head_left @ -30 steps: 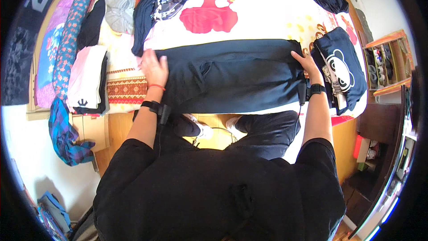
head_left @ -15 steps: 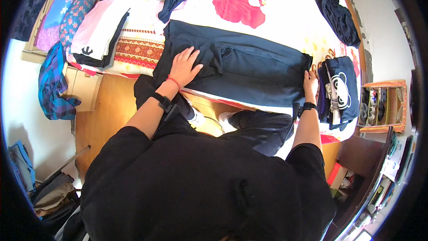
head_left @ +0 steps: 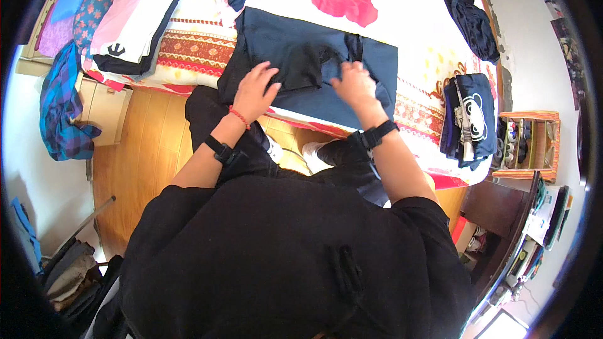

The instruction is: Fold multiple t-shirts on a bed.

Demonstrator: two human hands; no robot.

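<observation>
A dark garment (head_left: 295, 44), folded over on itself, lies along the bed's near edge. My left hand (head_left: 256, 91) rests palm down on its left half, fingers spread. My right hand (head_left: 355, 86) is over the folded-in part at its right, with bent fingers and the thumb apart. A dark band of cloth (head_left: 353, 47) runs up from the right fingers. What lies under the right palm is hidden.
Folded dark clothes with a panda print (head_left: 475, 116) lie at the bed's right edge. A pink and white folded garment (head_left: 129, 22) lies at left. Loose dark clothes (head_left: 461, 16) lie at the far right. A blue plaid cloth (head_left: 63, 110) hangs over a box (head_left: 107, 116).
My right hand has carried the garment's right end leftward and folded it over, making the garment shorter. The left hand stays on the cloth. The view has shifted slightly.
</observation>
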